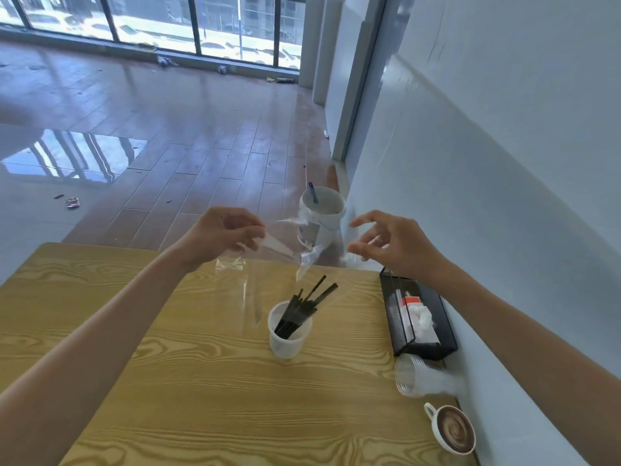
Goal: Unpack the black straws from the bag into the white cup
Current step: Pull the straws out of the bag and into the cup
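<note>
Black straws below both hands

Clear bag: nearly transparent, outline hard to trace; whether the right hand touches it cannot be told. Black straws: lower ends blurred behind the white cup wall, count unclear. Wire basket: contents indistinct. Table: cut off by the lower edge. Both forearms: cut off at the frame's sides.
</note>
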